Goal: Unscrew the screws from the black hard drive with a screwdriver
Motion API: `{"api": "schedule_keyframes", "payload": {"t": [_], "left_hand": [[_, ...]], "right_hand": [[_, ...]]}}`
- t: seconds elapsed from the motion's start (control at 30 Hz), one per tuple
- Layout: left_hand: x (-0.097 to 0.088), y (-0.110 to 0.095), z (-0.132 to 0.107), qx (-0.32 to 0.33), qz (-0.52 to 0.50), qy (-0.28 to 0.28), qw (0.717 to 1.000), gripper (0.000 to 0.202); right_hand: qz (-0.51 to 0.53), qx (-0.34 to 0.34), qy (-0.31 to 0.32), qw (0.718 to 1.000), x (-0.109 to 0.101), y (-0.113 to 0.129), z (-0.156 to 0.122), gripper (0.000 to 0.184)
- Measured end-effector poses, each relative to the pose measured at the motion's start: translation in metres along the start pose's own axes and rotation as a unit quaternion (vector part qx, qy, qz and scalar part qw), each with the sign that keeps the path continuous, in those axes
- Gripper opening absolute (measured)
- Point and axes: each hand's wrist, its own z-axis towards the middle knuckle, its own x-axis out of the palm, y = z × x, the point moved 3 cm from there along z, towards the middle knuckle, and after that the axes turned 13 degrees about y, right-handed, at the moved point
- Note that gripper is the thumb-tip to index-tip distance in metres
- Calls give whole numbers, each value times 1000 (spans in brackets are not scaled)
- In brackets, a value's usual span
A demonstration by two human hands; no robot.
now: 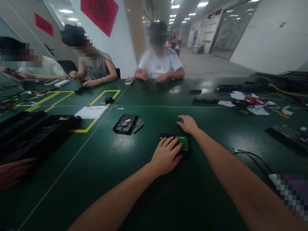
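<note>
A black hard drive (186,148) with a green circuit board on top lies on the dark green table (134,179) in front of me. My left hand (166,155) rests flat on the drive, fingers stretched over the board. My right hand (188,124) reaches just beyond the drive, knuckles up and fingers curled down onto the table; what is under the fingertips is hidden. A second hard drive (125,123), opened, lies to the left with a loose green board (139,125) beside it.
Black trays (36,134) lie at the left, with another person's hand (13,171) near them. Three people sit across the table. Red scissors (255,100), paper scraps and cables lie at the right. A white sheet (90,112) sits in a yellow-taped box.
</note>
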Motion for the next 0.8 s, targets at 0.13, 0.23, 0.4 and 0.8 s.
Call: {"api": "schedule_keyframes", "payload": {"t": [0.13,0.23,0.4,0.8], "left_hand": [[-1,0,0,-1,-2,1,1000,53],[-2,0,0,1,-4,0,1000,53],[-2,0,0,1,-3,1,1000,53],[-1,0,-1,4,-8,-7,1000,53]], "right_hand": [[-10,-24,4,1000,-1,5,6,32],[-9,-32,6,999,-2,6,6,20],[9,-11,1,1000,-10,-5,7,18],[50,13,36,998,-17,-25,-9,13]]}}
